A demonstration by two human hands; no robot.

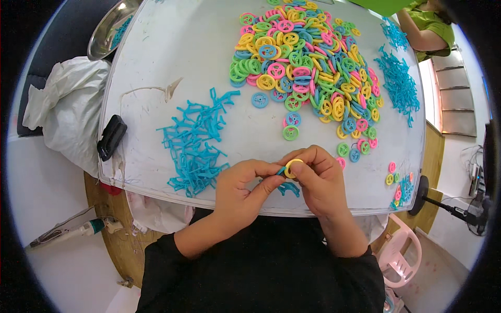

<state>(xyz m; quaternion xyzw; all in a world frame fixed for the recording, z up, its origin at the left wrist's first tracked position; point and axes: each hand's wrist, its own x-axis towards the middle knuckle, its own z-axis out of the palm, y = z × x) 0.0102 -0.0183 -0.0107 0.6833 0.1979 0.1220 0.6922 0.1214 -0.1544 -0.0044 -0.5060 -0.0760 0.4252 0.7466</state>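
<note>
Between thumb and fingers, my left hand (245,185) pinches a small blue plastic piece (281,170). A yellow plastic wheel (293,168) is pinched in my right hand (322,180), close against the tip of the blue piece; whether the two are joined is hidden by the fingers. Just below the fingers, another blue plastic piece (288,189) lies on the white table (146,68). Left of my left hand spreads a heap of blue branched plastic pieces (195,146). Beyond my hands rises a big pile of pink, yellow, green and blue wheels (313,62).
A black tray-like object (111,137) sits at the table's left edge, near a white sack (68,104) and a metal bowl (112,31). More blue pieces (399,83) lie at the far right, by a person in green (430,31). A pink chair (399,253) stands lower right.
</note>
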